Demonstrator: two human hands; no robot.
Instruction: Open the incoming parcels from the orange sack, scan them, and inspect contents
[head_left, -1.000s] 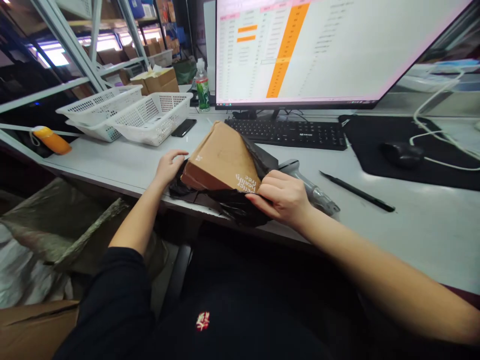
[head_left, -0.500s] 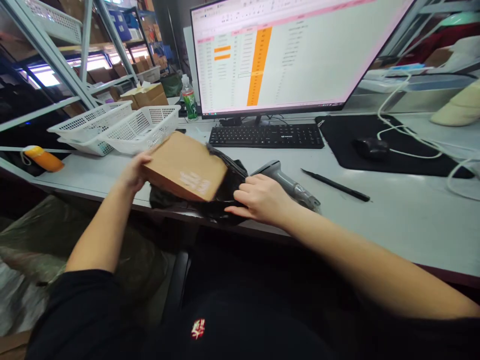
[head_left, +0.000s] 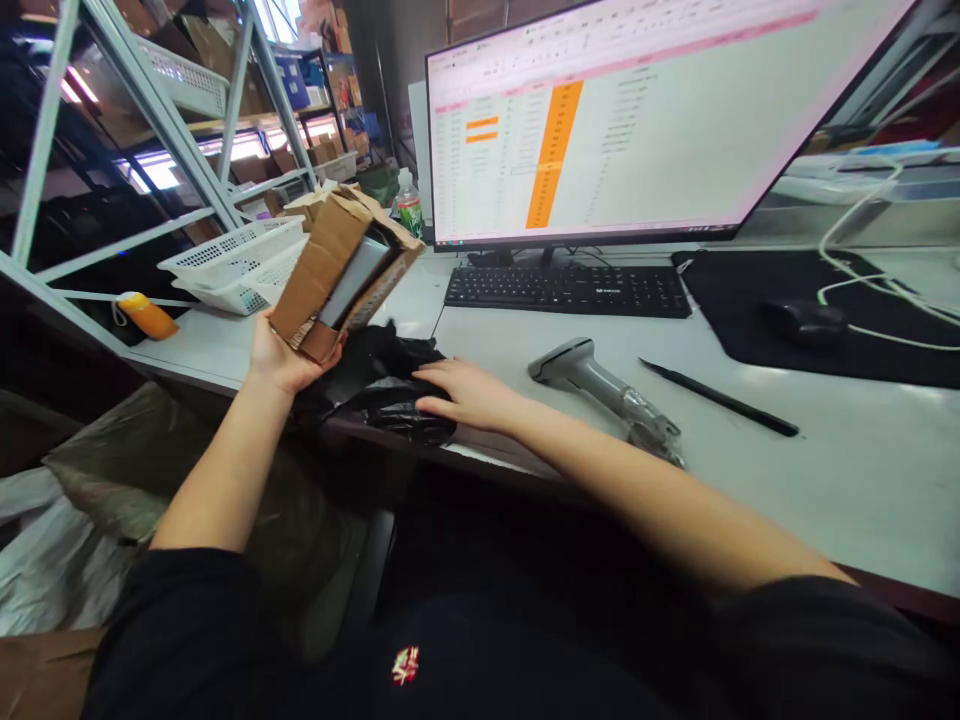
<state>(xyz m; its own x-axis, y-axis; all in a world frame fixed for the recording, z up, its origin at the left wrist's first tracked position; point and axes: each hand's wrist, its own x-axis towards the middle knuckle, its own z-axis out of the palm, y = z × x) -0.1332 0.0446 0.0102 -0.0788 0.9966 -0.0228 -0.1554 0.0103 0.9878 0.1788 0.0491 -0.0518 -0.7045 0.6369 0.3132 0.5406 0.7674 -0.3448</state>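
My left hand (head_left: 283,352) is closed around the lower end of a brown cardboard box (head_left: 322,262), raised above the desk and tilted. One side of the box gapes open with ragged edges, and a flat grey thing (head_left: 355,280) shows inside it. Beneath and beside the box, a crumpled black plastic bag (head_left: 397,405) lies at the desk's front edge. My right hand (head_left: 469,393) rests against this bag, fingers stretched out and thumb apart. Right of that hand lies a grey barcode scanner (head_left: 592,378), its handle wrapped in clear plastic.
A black pen (head_left: 720,397) lies right of the scanner. Behind are a keyboard (head_left: 566,290), a monitor (head_left: 630,130), and a mouse (head_left: 806,320) on a black pad. White baskets (head_left: 225,255), a green-labelled bottle (head_left: 409,205) and an orange bottle (head_left: 148,315) stand left, by metal shelving (head_left: 176,130).
The box has come out of the black bag and been lifted and turned, so its open side shows. My right hand has loosened from its grip on the bag. The view has shifted left.
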